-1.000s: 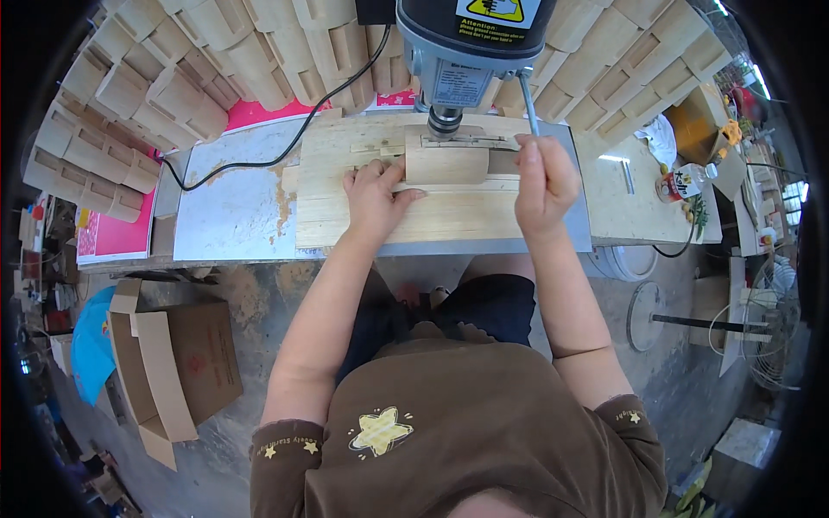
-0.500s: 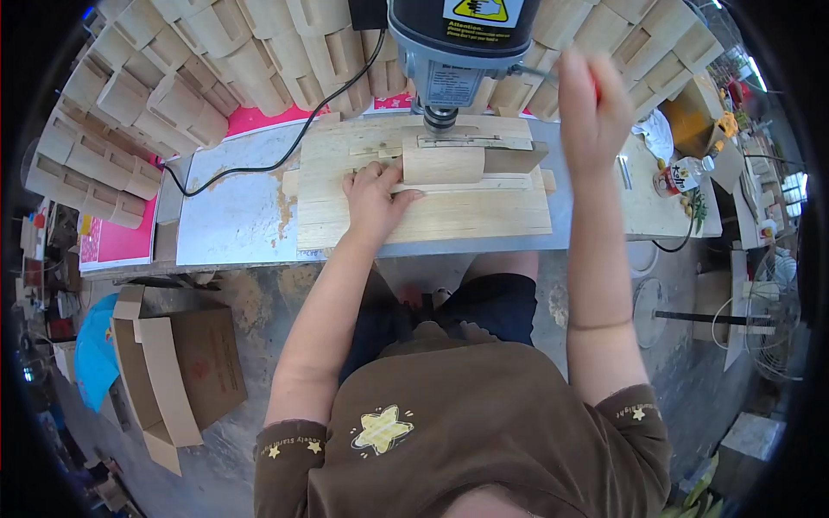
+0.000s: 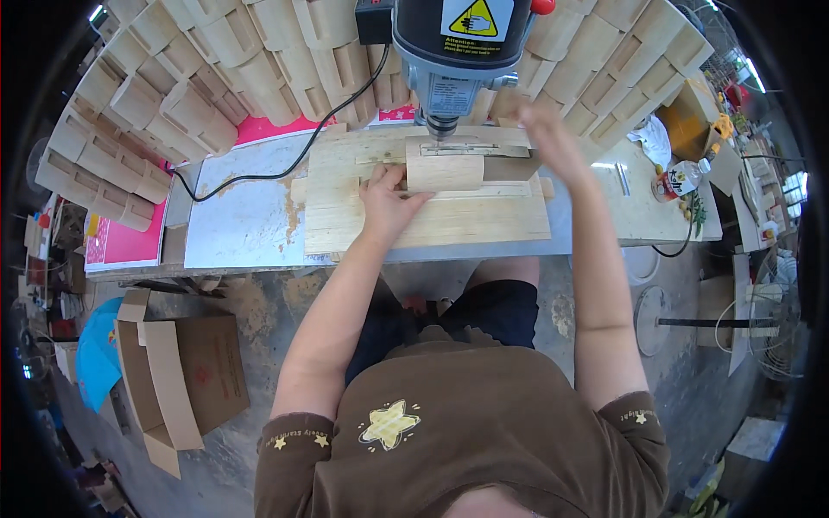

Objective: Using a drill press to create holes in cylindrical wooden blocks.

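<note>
A pale curved wooden piece (image 3: 445, 173) lies in a wooden jig board (image 3: 380, 233), below the chuck (image 3: 441, 128) of a drill press (image 3: 458, 65). My left hand (image 3: 387, 203) grips the left end of this piece, thumb along its near edge and fingers at its side. Along the top of the piece runs a narrow slot (image 3: 462, 149). My right hand (image 3: 553, 142) is raised right of the drill press, near the far right corner of the jig, smeared by motion. Its fingers cannot be made out. A red knob (image 3: 542, 7) shows at the machine's upper right.
Stacked wooden pieces (image 3: 199, 112) line the table's back on both sides. A black cable (image 3: 302, 151) crosses the white tabletop (image 3: 242, 216) at left. To the right stand a bottle (image 3: 682, 177) and a white cloth (image 3: 654, 140). An open cardboard box (image 3: 203, 371) sits on the floor.
My right hand has dropped from the drill press lever toward the jig. The red knob has come into sight at the machine's upper right. My left hand stays at the wooden piece.
</note>
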Tool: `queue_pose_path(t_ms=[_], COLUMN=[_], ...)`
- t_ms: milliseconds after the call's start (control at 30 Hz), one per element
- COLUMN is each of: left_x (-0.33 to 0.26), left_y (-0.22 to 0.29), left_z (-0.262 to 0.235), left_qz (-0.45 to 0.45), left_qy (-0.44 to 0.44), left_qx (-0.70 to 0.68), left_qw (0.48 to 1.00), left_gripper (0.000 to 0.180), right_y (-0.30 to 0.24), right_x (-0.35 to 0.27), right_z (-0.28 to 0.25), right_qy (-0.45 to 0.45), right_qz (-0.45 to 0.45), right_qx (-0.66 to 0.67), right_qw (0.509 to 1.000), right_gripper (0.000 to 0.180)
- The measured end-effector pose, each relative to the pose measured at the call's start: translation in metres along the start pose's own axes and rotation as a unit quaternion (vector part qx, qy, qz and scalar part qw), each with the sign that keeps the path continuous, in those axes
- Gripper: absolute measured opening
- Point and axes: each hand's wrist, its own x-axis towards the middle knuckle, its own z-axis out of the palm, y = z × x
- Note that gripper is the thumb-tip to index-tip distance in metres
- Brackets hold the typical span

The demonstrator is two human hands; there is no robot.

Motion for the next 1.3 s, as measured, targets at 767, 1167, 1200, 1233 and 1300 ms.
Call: queue_pose_path(t_ms=[767, 1167, 1200, 1233, 1300], left_x=[-0.081, -0.065, -0.066, -0.067, -0.073], left_y=[0.062, 0.066, 0.066, 0.064, 0.059], left_z=[-0.152, -0.076, -0.067, -0.059, -0.051], left_qz=[-0.357, -0.347, -0.325, -0.303, -0.280], left_qy=[0.035, -0.069, -0.055, -0.042, -0.015], left_qx=[-0.185, -0.306, -0.316, -0.325, -0.356], left_qw=[0.915, 0.884, 0.890, 0.895, 0.892], left_gripper=[0.034, 0.042, 0.041, 0.040, 0.036], right_y=[-0.065, -0.057, -0.057, -0.055, -0.052], right_x=[-0.097, -0.102, -0.102, -0.103, -0.104], right_z=[0.047, 0.046, 0.046, 0.045, 0.044], right_qy=[-0.009, 0.014, 0.021, 0.021, 0.048], right_qz=[-0.098, -0.097, -0.096, -0.095, -0.075], right_qx=[-0.123, -0.140, -0.139, -0.141, -0.147], right_qw=[0.988, 0.985, 0.985, 0.985, 0.985], right_gripper=[0.033, 0.034, 0.035, 0.035, 0.038])
